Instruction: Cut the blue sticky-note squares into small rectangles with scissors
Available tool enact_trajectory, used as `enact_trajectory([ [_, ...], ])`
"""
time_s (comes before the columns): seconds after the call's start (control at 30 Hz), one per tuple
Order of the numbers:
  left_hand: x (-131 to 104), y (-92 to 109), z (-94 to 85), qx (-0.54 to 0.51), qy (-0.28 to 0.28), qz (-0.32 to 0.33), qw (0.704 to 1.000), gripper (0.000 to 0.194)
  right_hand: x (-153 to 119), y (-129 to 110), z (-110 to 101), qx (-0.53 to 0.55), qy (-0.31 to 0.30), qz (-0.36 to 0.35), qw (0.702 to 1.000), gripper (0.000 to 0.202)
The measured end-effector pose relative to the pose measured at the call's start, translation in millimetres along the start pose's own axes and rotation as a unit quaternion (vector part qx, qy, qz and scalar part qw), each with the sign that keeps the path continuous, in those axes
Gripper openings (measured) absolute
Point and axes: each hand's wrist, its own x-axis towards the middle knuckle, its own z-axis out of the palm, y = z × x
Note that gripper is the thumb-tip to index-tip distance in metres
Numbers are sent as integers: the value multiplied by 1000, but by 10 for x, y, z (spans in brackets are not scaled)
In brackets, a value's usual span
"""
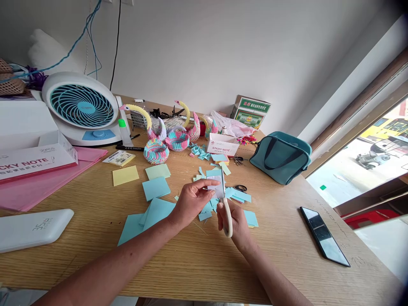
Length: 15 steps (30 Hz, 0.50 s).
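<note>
Between the thumb and fingers of my left hand (193, 199) is a small white piece of paper (215, 186). My right hand (237, 221) grips white-handled scissors (227, 216), blades pointing away from me along the paper's right edge. Whether the blades are cutting into it I cannot tell. Under and around both hands lie small cut blue paper pieces (206, 212). Larger blue sheets (159, 212) rest left of my left hand, with a yellow sheet (126, 175) beyond them. A small blue stack (251, 218) sits just right of my right hand.
Folded-paper swans (156, 151) stand at the back by a small sticky note box (223, 145). A fan (84, 108) and larger box (38, 157) occupy the left, with a white power bank (35, 229) nearer me. At right are a teal bag (280, 157) and a phone (325, 236).
</note>
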Motion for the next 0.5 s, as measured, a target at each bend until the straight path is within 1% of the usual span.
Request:
enact_trajectory([
  [0.13, 0, -20, 8, 10, -24, 0, 1000, 26, 56, -72, -111, 24, 55, -26, 998, 50],
  [0.23, -11, -44, 14, 42, -66, 2, 997, 25, 108, -97, -219, 40, 91, -40, 994, 41],
  [0.3, -22, -58, 17, 68, -94, 4, 993, 25, 140, -82, -262, 81, 113, -54, 989, 37],
  [0.4, -33, -74, 20, 107, -122, 1, 987, 25, 161, -46, -278, 122, 124, -62, 983, 36],
  [0.5, -34, -73, 16, 134, -140, -3, 981, 24, 154, -36, -279, 103, 116, -47, 987, 32],
])
